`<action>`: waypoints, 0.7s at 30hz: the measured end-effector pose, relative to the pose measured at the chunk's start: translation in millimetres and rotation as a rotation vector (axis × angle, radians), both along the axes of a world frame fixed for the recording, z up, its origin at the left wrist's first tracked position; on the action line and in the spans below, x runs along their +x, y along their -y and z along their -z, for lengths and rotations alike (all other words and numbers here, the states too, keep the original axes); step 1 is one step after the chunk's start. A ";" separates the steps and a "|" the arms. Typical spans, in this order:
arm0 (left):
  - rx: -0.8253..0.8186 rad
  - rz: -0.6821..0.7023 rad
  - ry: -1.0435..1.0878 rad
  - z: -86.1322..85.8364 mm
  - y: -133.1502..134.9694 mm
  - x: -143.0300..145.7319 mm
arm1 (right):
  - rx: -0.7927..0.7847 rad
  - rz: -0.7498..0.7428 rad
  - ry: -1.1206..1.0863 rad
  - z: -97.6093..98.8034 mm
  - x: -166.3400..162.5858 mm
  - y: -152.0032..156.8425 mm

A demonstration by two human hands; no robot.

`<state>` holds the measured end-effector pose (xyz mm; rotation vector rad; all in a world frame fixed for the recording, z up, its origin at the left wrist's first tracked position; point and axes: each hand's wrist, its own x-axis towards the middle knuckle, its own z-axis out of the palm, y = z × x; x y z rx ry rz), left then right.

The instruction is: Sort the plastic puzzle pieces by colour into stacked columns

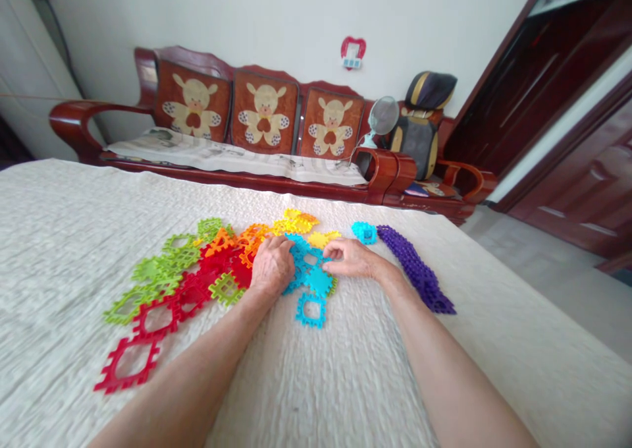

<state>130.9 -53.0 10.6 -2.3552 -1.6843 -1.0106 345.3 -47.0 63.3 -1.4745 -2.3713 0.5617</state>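
Note:
Flat plastic interlocking tiles lie spread on a cream bedspread [345, 382]: red ones [148, 316], green ones [162, 270], orange ones [247, 237], yellow ones [299, 223] and blue ones [311, 280]. My left hand [271, 267] rests curled on the blue tiles beside the red ones. My right hand [348, 258] pinches the edge of a blue tile with thumb and fingers. A loose blue tile [311, 311] lies just below both hands.
A joined row of purple tiles [417, 270] runs to the right of my right hand, with a small blue piece [364, 232] at its top. Behind the bed stands a wooden sofa [257, 132] with bear cushions, a small fan [382, 118] and a bag [419, 132].

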 end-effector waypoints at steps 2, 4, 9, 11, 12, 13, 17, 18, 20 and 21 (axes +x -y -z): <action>-0.002 -0.003 0.007 -0.5 0.1 0.2 | -0.099 -0.018 0.058 -10.9 -6.7 8.1; -0.008 -0.003 0.015 -0.6 0.0 0.3 | -0.136 -0.047 0.122 -18.8 -13.7 16.2; -0.028 0.004 0.028 0.2 -1.0 0.0 | -0.077 -0.058 0.262 -19.8 -26.9 27.2; -0.028 0.004 0.028 1.2 -1.7 -0.1 | -0.049 -0.070 0.303 -16.4 -29.6 27.4; -0.026 0.005 0.027 1.8 -2.1 -0.2 | -0.038 -0.081 0.317 -15.2 -30.5 27.2; -0.022 0.007 0.028 2.3 -2.4 -0.3 | -0.030 -0.092 0.327 -14.7 -31.2 26.9; -0.007 0.016 0.030 3.3 -2.8 -0.4 | -0.046 -0.096 0.325 -23.1 -28.6 26.9; -0.005 0.017 0.031 3.2 -2.6 -0.4 | -0.061 -0.077 0.301 -27.0 -25.4 26.7; 0.000 0.018 0.030 2.9 -2.3 -0.4 | -0.083 -0.017 0.238 -34.3 -14.8 25.3; 0.001 0.018 0.030 2.8 -2.2 -0.4 | -0.086 0.021 0.219 -36.9 -7.7 23.9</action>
